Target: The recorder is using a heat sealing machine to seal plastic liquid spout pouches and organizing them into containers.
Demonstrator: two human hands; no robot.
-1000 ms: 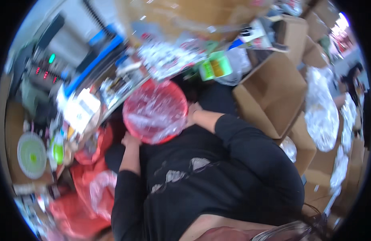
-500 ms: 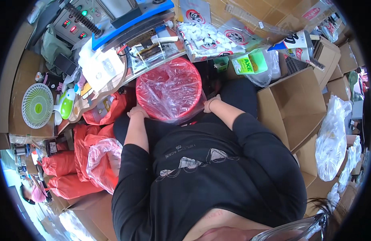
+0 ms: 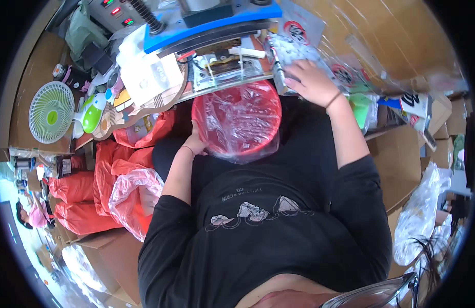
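A red round tub [image 3: 276, 110] lined with clear plastic film [image 3: 237, 123] stands between my legs, under the edge of the workbench. My left hand [image 3: 197, 142] grips its left side, thumb up near the rim. At the bench's right end, my right hand [image 3: 317, 82] lies over a shallow tray [image 3: 277, 64] of small white pieces [image 3: 294, 49]. Its thumb is apart from the fingers, which reach over the pieces; nothing shows in the hand. Part of the tray is hidden beneath it.
A press with a blue plate [image 3: 211, 25] stands at the back of the bench. To the left are a small fan [image 3: 51, 113] and red bags [image 3: 80, 192]. Cardboard boxes [image 3: 394, 159] and a green container [image 3: 359, 108] are at the right.
My right hand has left the tub's right side and moved up to the tray, which now appears at a different angle. My left hand stays at the tub. The whole view has shifted.
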